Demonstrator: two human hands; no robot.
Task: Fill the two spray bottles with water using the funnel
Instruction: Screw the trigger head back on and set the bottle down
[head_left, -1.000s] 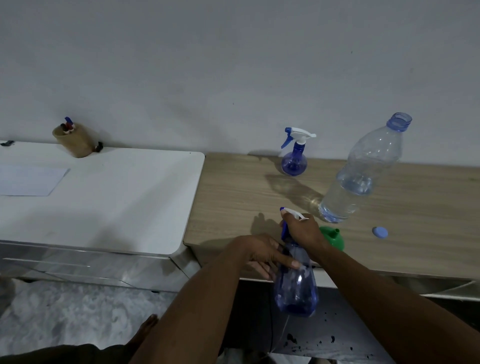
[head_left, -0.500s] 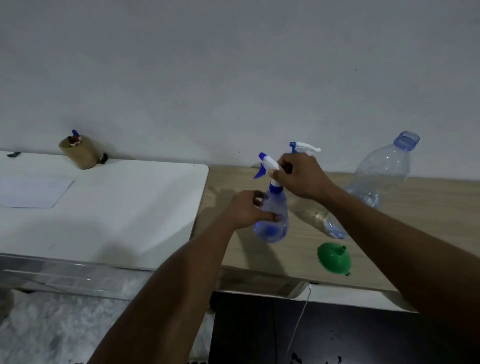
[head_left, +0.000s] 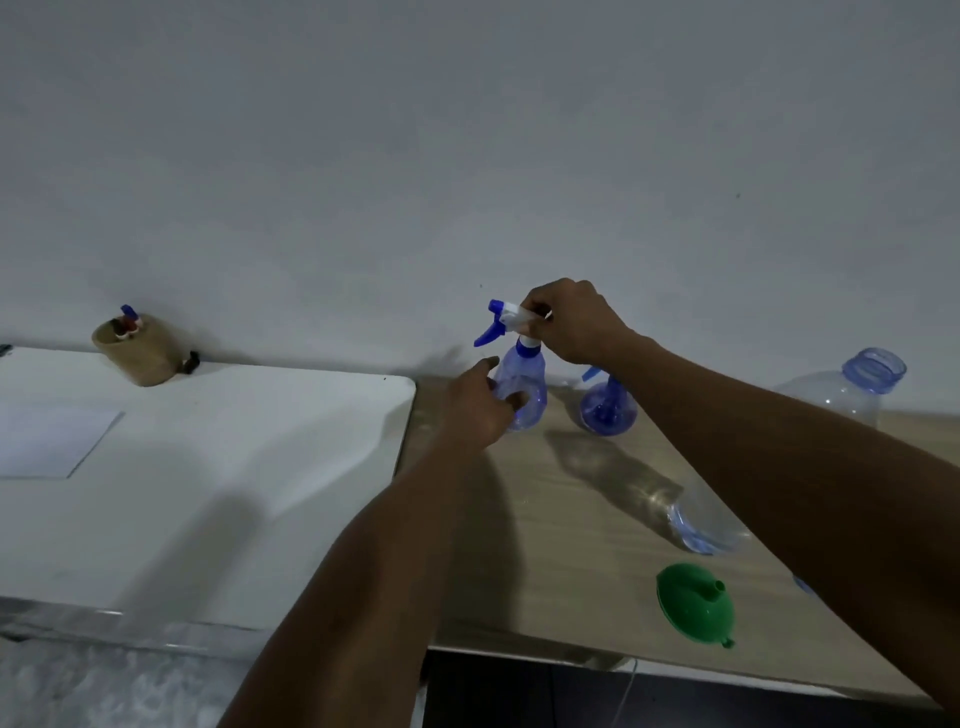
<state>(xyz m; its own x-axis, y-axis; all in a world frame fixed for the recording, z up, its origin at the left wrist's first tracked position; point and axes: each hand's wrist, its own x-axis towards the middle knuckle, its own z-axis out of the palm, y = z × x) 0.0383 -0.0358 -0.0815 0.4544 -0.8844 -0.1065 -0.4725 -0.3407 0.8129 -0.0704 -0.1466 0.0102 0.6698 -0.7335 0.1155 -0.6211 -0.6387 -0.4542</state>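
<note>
Over wooden counter (head_left: 571, 545), left fingers (head_left: 485, 365) round spray bottle (head_left: 525, 384), right fingers (head_left: 535, 313) pinching its head (head_left: 506, 313), forearm (head_left: 779, 457) across water bottle (head_left: 711, 525)

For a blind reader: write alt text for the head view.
A person's left hand holds the body of an upright blue spray bottle while the right hand grips its trigger head. On the wooden table beside it are a second spray bottle, an uncapped water bottle and a green funnel.

The spray bottle (head_left: 527, 371) is showing translucent blue plastic, the funnel (head_left: 693, 605) smooth green plastic, the worktop (head_left: 587, 561) matt wood grain.
</note>
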